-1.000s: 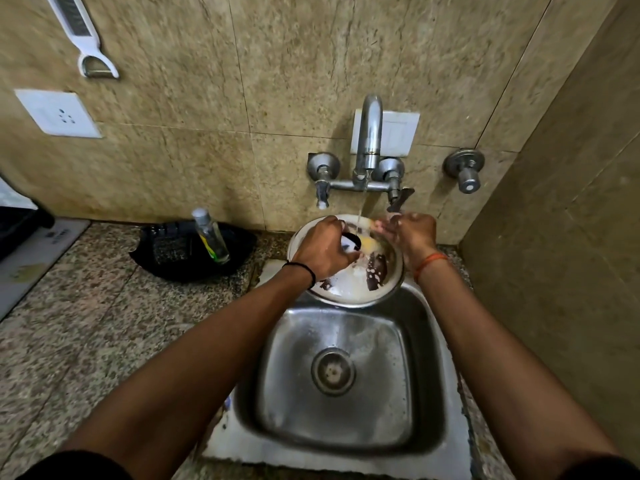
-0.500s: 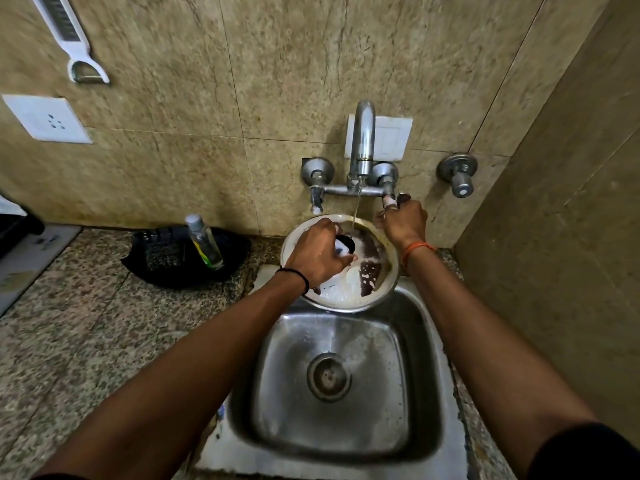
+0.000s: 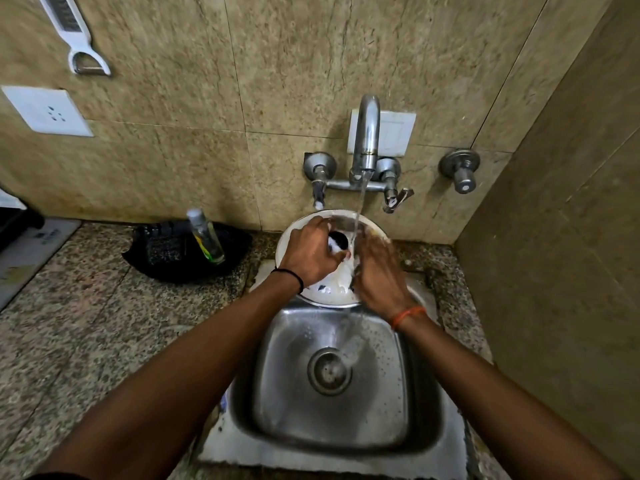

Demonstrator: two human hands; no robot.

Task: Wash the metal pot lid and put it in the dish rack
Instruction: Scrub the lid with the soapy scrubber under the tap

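Note:
The round metal pot lid (image 3: 330,293) leans at the back of the steel sink (image 3: 277,393), its face white with soap foam. My left hand (image 3: 310,252) grips the lid's black knob (image 3: 338,241). My right hand (image 3: 377,273) lies on the lid's right half with its fingers against the surface, blurred by motion. Water runs from the tap (image 3: 366,140) onto the lid between my hands and streams down toward the drain (image 3: 329,371). No dish rack is in view.
A small clear bottle (image 3: 206,238) stands in a black holder (image 3: 162,252) on the granite counter (image 3: 86,323) to the left. A side wall (image 3: 561,271) closes in at the right. A peeler (image 3: 74,36) and a socket (image 3: 48,110) are on the back wall.
My right hand left the tap handle and came down onto the lid. The water stream is stronger now. My left hand has kept hold of the knob.

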